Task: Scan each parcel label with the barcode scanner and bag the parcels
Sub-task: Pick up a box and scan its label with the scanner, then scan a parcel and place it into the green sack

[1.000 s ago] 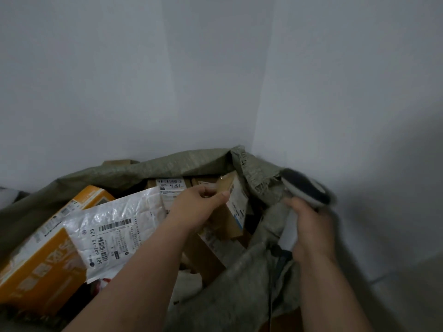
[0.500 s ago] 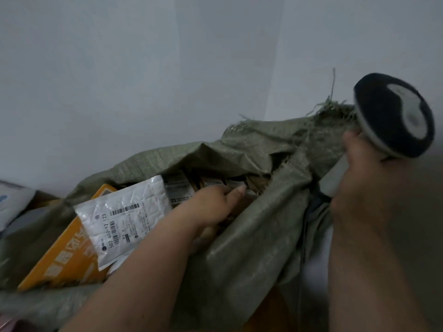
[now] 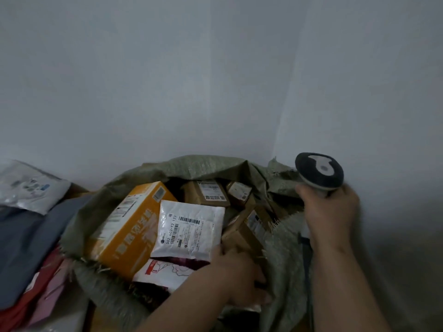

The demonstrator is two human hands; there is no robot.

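Sack [image 3: 282, 255] mouth lower, scanner [image 3: 320, 172] dropped

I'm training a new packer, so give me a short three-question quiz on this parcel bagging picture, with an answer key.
1. True or false: the right hand grips the dark-headed handheld barcode scanner.
2. Multiple choice: the white padded mailer with a barcode label lies where? A) on the floor outside the sack B) inside the green woven sack, partly on the orange cardboard box C) in the right hand
3. Fill in: the left hand reaches into the sack at a brown ____ parcel.

Key: 1 true; 2 B; 3 cardboard.
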